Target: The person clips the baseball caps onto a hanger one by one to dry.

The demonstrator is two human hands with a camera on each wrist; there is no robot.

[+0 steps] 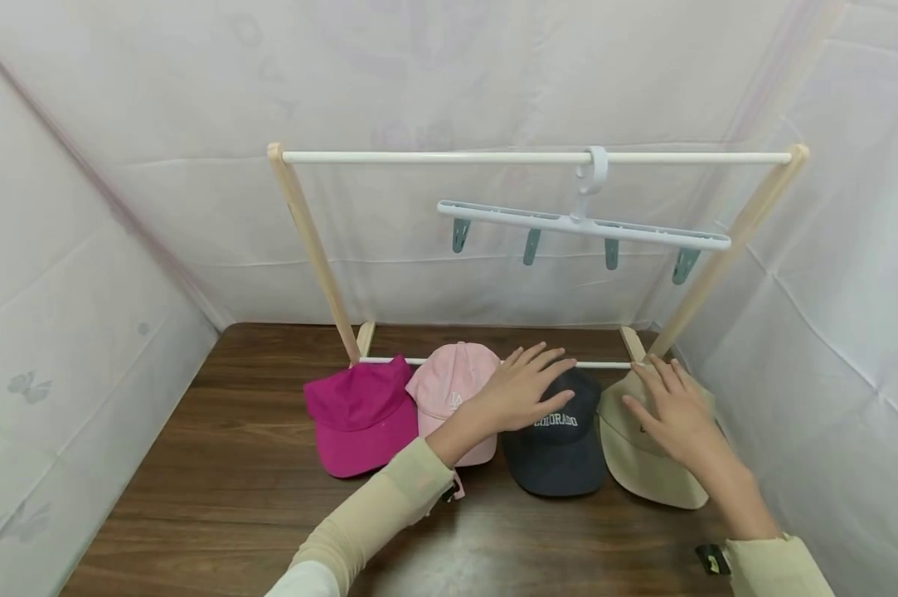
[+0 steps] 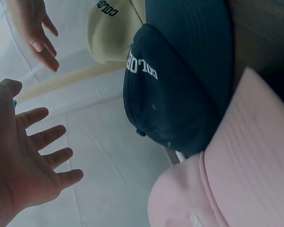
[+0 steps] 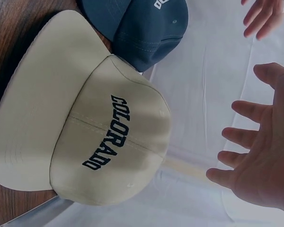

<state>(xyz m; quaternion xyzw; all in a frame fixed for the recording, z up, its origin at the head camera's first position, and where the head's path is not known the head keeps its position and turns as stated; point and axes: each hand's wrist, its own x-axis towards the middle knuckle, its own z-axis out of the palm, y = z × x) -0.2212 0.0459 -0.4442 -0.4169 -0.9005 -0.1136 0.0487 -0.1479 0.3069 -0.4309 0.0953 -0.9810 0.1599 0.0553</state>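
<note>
Four caps lie side by side on the brown table: a magenta cap (image 1: 362, 414), a pink cap (image 1: 452, 377), a dark navy cap (image 1: 556, 456) lettered COLORADO, and a beige cap (image 3: 118, 127) with the same word. My left hand (image 1: 519, 394), fingers spread, hovers over the gap between the pink and navy caps; the left wrist view shows it apart from them. Above the beige cap my right hand (image 1: 676, 414) is held with fingers spread, touching nothing in the right wrist view. Neither hand holds anything.
Behind the caps stands a wooden rack (image 1: 314, 240) with a white top rod (image 1: 434, 157). From it hangs a white hanger (image 1: 523, 217), tilted, with several grey-green clips (image 1: 532, 247). White sheets (image 1: 68, 290) enclose the table (image 1: 232, 464) at the back and sides.
</note>
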